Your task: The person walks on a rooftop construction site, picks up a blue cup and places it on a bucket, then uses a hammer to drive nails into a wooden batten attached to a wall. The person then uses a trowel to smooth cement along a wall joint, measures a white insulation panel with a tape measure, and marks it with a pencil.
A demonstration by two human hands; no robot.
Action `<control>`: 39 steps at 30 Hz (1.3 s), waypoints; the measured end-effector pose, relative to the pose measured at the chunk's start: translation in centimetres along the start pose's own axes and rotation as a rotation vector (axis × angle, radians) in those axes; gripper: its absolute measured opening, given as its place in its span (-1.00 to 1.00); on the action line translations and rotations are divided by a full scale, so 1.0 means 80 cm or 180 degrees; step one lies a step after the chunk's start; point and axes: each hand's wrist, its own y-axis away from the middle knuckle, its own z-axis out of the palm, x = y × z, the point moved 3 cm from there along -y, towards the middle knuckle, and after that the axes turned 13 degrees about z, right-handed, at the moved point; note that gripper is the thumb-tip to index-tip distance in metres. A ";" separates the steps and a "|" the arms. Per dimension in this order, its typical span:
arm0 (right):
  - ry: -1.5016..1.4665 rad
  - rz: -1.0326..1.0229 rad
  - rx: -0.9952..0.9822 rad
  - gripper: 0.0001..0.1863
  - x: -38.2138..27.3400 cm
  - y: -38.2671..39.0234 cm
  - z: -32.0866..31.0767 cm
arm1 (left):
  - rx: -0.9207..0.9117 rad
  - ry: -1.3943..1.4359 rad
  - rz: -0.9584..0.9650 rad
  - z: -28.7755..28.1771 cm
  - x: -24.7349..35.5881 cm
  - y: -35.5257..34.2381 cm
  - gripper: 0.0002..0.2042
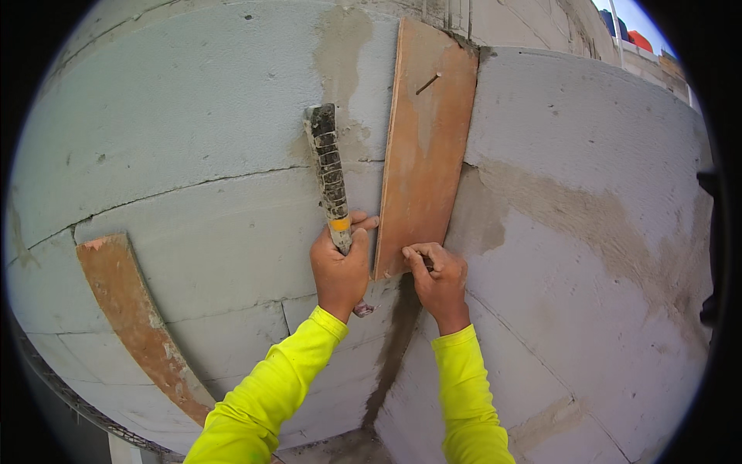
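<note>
My left hand [340, 274] grips a long, mortar-crusted tool [331, 170], upright, with a dark wire-wrapped section and a yellow band. Some of its fingers reach toward the left edge of an orange-brown board [423, 131], which stands upright against the block wall at the inside corner. A nail [427, 83] juts from the board's upper part. My right hand [439, 282] is pinched at the board's lower end; what lies between its fingertips is too hidden to make out.
Pale block walls [193, 100] meet at the corner, with grey mortar smears and cracks along the joints. A second stained board [139, 313] leans on the left wall. Beyond the wall's top at the upper right are a dark and a red rounded object [638, 42].
</note>
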 end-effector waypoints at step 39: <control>-0.0316 0.1353 -0.1749 -0.87 -0.153 0.481 -0.049 | -0.1375 0.0231 -0.1897 -0.215 0.093 0.350 -0.74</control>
